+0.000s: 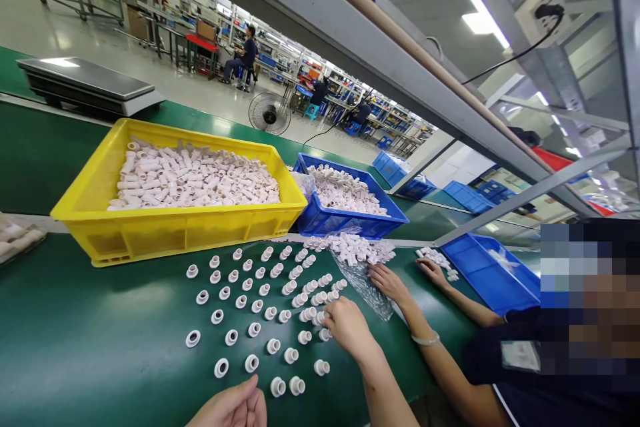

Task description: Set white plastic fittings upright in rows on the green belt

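Observation:
Many white flanged plastic fittings (254,329) stand in loose rows on the green work surface (125,320). Among the rows on the right, my right hand (350,327) has its fingers closed at a white fitting, partly covering it. At the bottom edge, my left hand (235,407) is just below the front fittings, with its thumb against curled fingers. Whatever those fingers may hold is hidden. Some fittings nearest my right hand have a second ring or sleeve shape on them.
Behind the rows stand a yellow bin (200,230) and a blue bin (350,217), both full of white tube pieces. A plastic bag (367,287) with white pieces lies right of the rows. A co-worker's hand (390,282) rests by it. A scale (90,83) sits back left.

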